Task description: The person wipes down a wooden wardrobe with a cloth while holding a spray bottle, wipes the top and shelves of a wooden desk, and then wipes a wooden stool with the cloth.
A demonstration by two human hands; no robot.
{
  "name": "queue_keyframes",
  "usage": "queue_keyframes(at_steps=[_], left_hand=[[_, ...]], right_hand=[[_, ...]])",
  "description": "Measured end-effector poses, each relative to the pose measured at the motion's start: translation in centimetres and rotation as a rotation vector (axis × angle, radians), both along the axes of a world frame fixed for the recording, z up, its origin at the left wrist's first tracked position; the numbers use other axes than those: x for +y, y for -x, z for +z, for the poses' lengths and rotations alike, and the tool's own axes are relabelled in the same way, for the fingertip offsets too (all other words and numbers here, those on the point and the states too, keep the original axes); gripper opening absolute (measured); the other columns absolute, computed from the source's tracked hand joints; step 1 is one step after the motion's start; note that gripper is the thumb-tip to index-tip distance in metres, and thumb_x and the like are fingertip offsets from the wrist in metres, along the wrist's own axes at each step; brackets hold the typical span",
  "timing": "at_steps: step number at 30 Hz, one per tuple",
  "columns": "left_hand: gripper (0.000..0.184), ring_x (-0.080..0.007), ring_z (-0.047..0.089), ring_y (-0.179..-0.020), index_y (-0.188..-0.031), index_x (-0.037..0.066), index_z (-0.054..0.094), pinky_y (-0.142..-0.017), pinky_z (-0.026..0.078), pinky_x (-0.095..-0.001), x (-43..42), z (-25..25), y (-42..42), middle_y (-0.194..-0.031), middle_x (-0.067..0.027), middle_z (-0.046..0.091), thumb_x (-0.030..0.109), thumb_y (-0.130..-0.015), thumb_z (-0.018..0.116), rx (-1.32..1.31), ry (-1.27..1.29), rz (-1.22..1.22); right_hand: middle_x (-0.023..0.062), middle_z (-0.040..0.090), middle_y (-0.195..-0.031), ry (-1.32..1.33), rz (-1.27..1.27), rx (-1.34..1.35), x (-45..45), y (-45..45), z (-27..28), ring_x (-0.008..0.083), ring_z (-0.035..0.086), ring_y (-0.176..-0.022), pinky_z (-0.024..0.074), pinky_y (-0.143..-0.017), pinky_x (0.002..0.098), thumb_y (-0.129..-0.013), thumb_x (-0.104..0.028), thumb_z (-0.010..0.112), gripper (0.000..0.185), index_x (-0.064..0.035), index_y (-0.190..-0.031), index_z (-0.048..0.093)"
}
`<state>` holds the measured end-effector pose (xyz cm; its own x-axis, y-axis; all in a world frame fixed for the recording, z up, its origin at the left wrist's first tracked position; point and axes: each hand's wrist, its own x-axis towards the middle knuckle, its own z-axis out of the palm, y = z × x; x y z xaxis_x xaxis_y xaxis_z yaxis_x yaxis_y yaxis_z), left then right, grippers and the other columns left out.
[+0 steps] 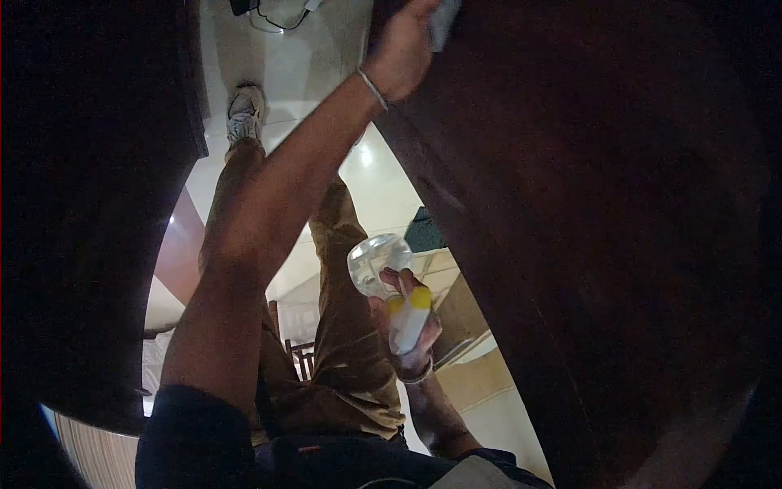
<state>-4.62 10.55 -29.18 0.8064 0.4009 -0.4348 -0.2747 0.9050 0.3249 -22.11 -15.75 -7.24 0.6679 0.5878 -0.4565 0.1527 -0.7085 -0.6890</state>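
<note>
My left hand (403,53) reaches to the upper middle, at the edge of a large dark brown surface (603,212). Its fingers are closed on a grey-blue cloth (442,24), partly cut off by the frame's top edge and blurred. Lower down, close to my body, my right hand (428,334) is wrapped round a clear bottle (379,259) with a yellow and white top, which looks like a spray bottle. The bottle's round clear end points up and left in view, beyond my fingers. My right palm is partly hidden behind the white top.
Another dark piece of furniture (81,204) fills the left side. Between the two, my legs and a shoe (244,110) stand on the pale tiled floor (379,175). A black cable (281,24) lies on the floor at the top. A dark green object (425,231) sits by the right-hand surface's edge.
</note>
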Motion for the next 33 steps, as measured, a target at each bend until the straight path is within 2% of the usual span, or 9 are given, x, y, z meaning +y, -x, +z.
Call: queue_keyframes(at_steps=[3, 6, 9, 11, 13, 20, 22, 28, 33], left_hand=[[0.055, -0.0373, 0.034, -0.146, -0.145, 0.0, 0.046, -0.122, 0.022, -0.0502, -3.3, 7.9, 0.6, -0.155, -0.0215, 0.039, 0.034, -0.101, 0.05, -0.067, -0.882, 0.159], [0.047, -0.0441, 0.032, -0.146, -0.135, 0.006, 0.061, -0.119, 0.021, -0.067, -7.9, 19.6, 1.0, -0.154, -0.0219, 0.043, 0.034, -0.097, 0.058, -0.255, -1.156, 0.447], [0.05, -0.0395, 0.033, -0.148, -0.135, 0.005, 0.061, -0.12, 0.023, -0.0636, -8.6, 20.0, 2.3, -0.157, -0.0199, 0.041, 0.036, -0.096, 0.06, -0.382, -1.326, 0.471], [0.054, -0.0377, 0.032, -0.149, -0.137, 0.004, 0.058, -0.122, 0.024, -0.0584, -8.1, 21.7, -1.5, -0.158, -0.0201, 0.039, 0.037, -0.095, 0.062, -0.236, -1.441, 0.362], [0.059, -0.0376, 0.03, -0.15, -0.141, 0.003, 0.054, -0.124, 0.025, -0.0519, -7.3, 14.4, -3.8, -0.16, -0.0214, 0.035, 0.039, -0.095, 0.062, -0.01, -1.411, 0.172], [0.079, -0.0401, 0.013, -0.156, -0.159, -0.003, 0.024, -0.127, 0.011, -0.0415, -15.1, -14.4, 1.4, -0.168, -0.0277, 0.015, 0.057, -0.109, 0.014, 0.764, -0.498, -0.517], [0.075, -0.0416, 0.013, -0.156, -0.158, -0.005, 0.026, -0.127, 0.011, -0.0436, -16.5, -11.7, 6.0, -0.166, -0.0308, 0.016, 0.053, -0.11, 0.022, 0.45, -0.401, -0.482], [0.062, -0.0418, 0.031, -0.147, -0.15, -0.008, 0.033, -0.124, 0.02, -0.0449, -23.0, -5.7, 7.7, -0.155, -0.0316, 0.035, 0.038, -0.108, 0.035, 0.566, -0.645, -0.355], [0.048, -0.042, 0.041, -0.139, -0.132, 0.01, 0.064, -0.12, 0.025, -0.0625, -15.1, 16.1, 5.9, -0.15, -0.0206, 0.046, 0.022, -0.087, 0.072, -0.125, -1.199, 0.028]], right_hand=[[0.0163, 0.06, -0.136, 0.116, -0.041, 0.155, -2.0, 0.6, -1.9, 0.0253, 0.061, -0.124, 0.0506, -0.103, 0.0386, -0.095, -0.017, 0.073, 0.056, 0.0014, -0.14, 0.047], [0.0171, 0.061, -0.134, -0.081, -0.713, 0.678, -7.3, 3.7, -3.9, 0.0274, 0.06, -0.122, 0.0504, -0.102, 0.0418, -0.103, -0.031, 0.062, 0.05, -0.001, -0.141, 0.049], [0.0114, 0.064, -0.129, -0.14, -1.173, 0.867, -10.8, 5.6, -5.1, 0.0266, 0.065, -0.111, 0.0569, -0.093, 0.037, -0.105, -0.037, 0.056, 0.049, -0.004, -0.141, 0.049], [0.011, 0.065, -0.128, 0.127, -0.542, 0.602, -9.7, 0.5, -2.1, 0.0256, 0.066, -0.111, 0.0564, -0.093, 0.0367, -0.102, -0.029, 0.062, 0.047, -0.0037, -0.14, 0.051], [0.0105, 0.066, -0.125, 0.051, 0.131, 0.025, -2.2, -2.4, -1.0, 0.023, 0.066, -0.109, 0.0568, -0.09, 0.0364, -0.095, -0.013, 0.074, 0.049, -0.0034, -0.139, 0.054], [0.0149, 0.07, -0.117, 0.1, 0.185, -0.022, -0.4, -2.3, -1.2, 0.0313, 0.068, -0.109, 0.0557, -0.091, 0.0407, -0.086, -0.005, 0.079, 0.053, -0.0027, -0.135, 0.057], [0.0151, 0.07, -0.118, 0.026, 0.322, -0.082, -0.4, -2.5, -0.7, 0.0322, 0.068, -0.11, 0.0541, -0.095, 0.0441, -0.085, -0.005, 0.079, 0.05, -0.0033, -0.132, 0.06], [0.0175, 0.063, -0.139, -0.015, 0.505, 0.144, -4.3, -2.2, -0.1, 0.0358, 0.058, -0.131, 0.0403, -0.112, 0.0543, -0.084, -0.016, 0.074, 0.05, -0.0056, -0.132, 0.062], [0.0171, 0.062, -0.139, -0.07, 0.567, 0.102, -5.4, -0.3, 0.5, 0.037, 0.058, -0.131, 0.0391, -0.112, 0.0555, -0.08, -0.019, 0.079, 0.061, -0.0138, -0.138, 0.061]])
